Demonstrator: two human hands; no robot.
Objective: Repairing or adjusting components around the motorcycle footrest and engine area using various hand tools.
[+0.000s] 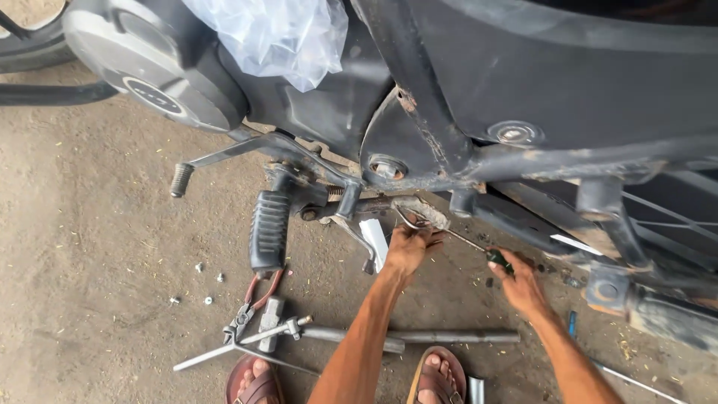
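Four loose nuts: scattered on the dirt floor at about 9 o'clock from the hands, well apart from them.
Footpeg: black ribbed rubber, hanging at 10 o'clock from the left hand.
Pliers: red-handled, lying on the floor beside a socket wrench and a long steel tube, at 7 o'clock from the left hand.
Left hand: grip closed around a bent metal hook or spring end under the motorcycle frame, just beside the rusty bracket.
Screwdriver: thin shaft running from the hook area at 10 o'clock down to the green handle.
Right hand: grip wrapped tight on the screwdriver's handle, at 4 o'clock from the left hand.
Doing it well, as I judge: keep the shaft tip seated against the hook, lever in small steady strokes, and hold the left fingers clear of the tip's line should it slip.
Sandalled feet: planted at 6 o'clock, near the tube.
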